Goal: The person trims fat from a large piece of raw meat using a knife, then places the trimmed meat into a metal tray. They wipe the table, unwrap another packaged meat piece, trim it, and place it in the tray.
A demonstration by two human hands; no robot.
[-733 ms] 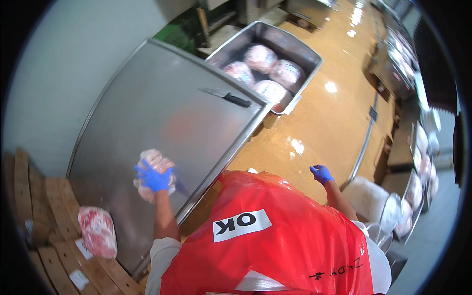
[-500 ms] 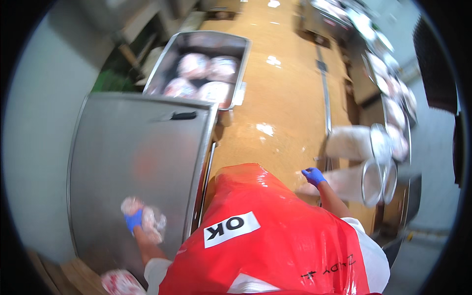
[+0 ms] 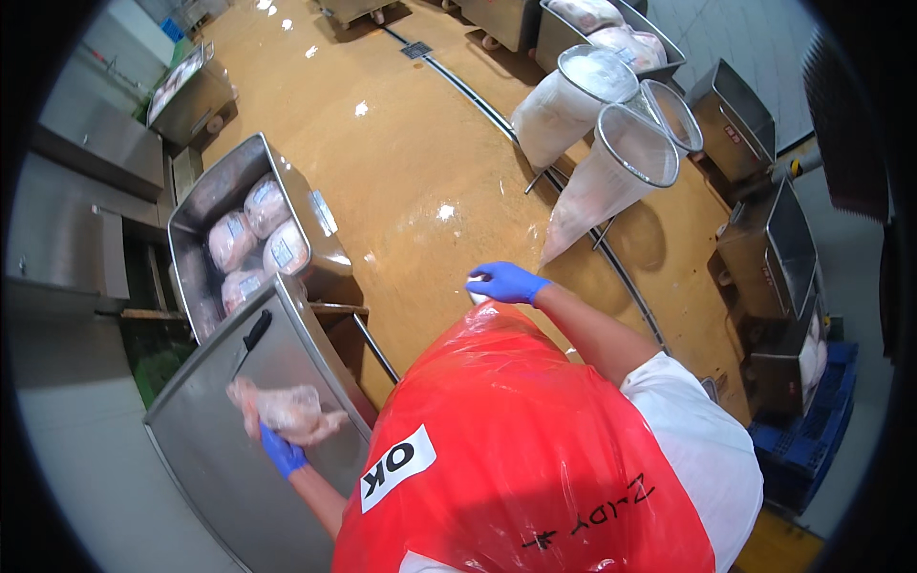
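My left hand (image 3: 284, 453), in a blue glove, is closed around a pale pink piece of raw poultry (image 3: 289, 409) that looks loosely covered in clear plastic. It is held over the steel table (image 3: 215, 430) on my left. Farther up on that table lies a knife (image 3: 256, 331) with a black handle. In front of my red apron (image 3: 516, 411), my right hand (image 3: 508, 284), also gloved in blue, has its fingers curled together. A small bit of white shows under those fingers; what it is I cannot make out.
Beyond the table stands a steel tub cart (image 3: 320, 250) with several plastic-wrapped birds (image 3: 232, 241). Ahead on the right, clear bags hang from metal hoops (image 3: 659, 181) above a floor drain channel (image 3: 468, 94). More steel carts (image 3: 764, 244) and a blue pallet (image 3: 812, 439) line the right wall.
My view has swung to the right. My left hand has turned the poultry piece and now grips it from below. My right hand has come inward from my right side to the apron's front.
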